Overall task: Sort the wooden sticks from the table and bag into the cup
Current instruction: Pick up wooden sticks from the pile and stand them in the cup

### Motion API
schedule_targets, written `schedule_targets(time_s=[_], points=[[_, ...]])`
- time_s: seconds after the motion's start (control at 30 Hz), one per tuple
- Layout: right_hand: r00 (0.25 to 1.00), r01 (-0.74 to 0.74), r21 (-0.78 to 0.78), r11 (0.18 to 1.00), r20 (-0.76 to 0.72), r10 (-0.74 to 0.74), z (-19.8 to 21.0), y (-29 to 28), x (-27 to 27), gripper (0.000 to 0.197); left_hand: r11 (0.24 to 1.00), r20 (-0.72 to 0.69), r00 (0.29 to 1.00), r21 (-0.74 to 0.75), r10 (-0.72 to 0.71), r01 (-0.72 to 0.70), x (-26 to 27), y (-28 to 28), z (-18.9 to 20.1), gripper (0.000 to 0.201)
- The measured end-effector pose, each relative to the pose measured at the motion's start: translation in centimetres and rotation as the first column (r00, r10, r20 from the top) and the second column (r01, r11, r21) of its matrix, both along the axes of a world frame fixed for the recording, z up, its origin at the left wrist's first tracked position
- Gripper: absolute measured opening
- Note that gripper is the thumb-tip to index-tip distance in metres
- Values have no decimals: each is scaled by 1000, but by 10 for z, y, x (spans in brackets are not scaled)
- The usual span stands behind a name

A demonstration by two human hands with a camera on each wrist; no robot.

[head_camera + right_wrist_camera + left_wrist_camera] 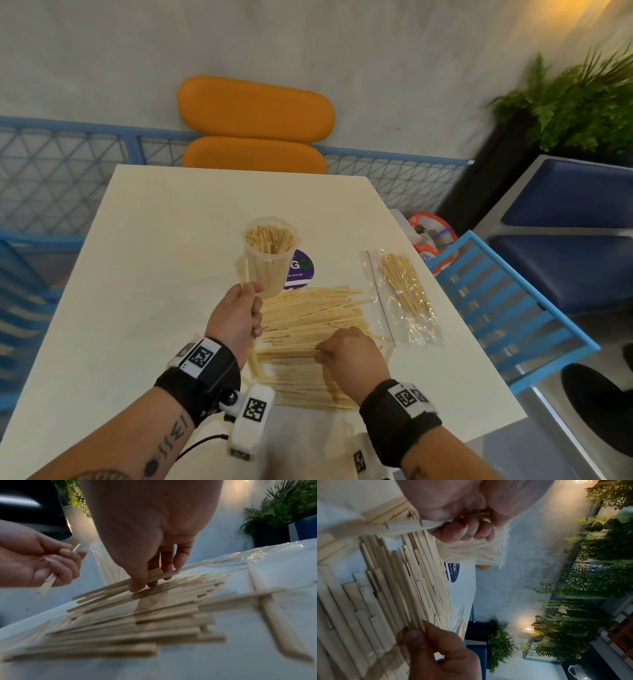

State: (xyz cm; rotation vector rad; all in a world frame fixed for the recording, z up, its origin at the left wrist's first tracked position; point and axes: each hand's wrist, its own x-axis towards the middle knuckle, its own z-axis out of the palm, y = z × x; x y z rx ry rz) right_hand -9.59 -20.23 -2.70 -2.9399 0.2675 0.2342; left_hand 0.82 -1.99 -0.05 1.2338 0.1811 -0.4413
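the wooden sticks [308,329] lie mostly in a broad loose heap on the white counter [144,260], just in front of the person, too many and too overlapped to count. one clear cup [270,253] stands upright just beyond the heap, already packed with sticks standing on end and looking close to full. one clear bag [404,298] lies flat to the right of the heap, touching its edge, with a thick bundle of thinner sticks inside; whether its mouth is open cannot be told.

by this showing the job is part done: the cup holds a good share, but the whole heap and the bag's contents are left.

two hands are at work. the left hand [239,315] is curled around a small bunch of sticks, held upright just beside the cup's near wall. the right hand [346,353] is down on the heap, fingers [164,566] and thumb pinching a few flat sticks off its top.

a round purple sticker [301,270] sits on the counter partly behind the cup. one orange chair [255,137] stands past the far edge.
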Motion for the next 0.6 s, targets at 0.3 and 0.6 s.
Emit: schedule_targets(time_s=[0.3, 0.6], points=[[979, 149, 104, 983, 122, -161, 25, -21, 11, 26, 999, 57, 998, 23, 23, -25, 0, 4, 2, 28], [897, 282, 777, 562, -5, -442, 64, 26, 20, 22, 981, 10, 992, -149, -125, 126, -13, -32, 22, 26]])
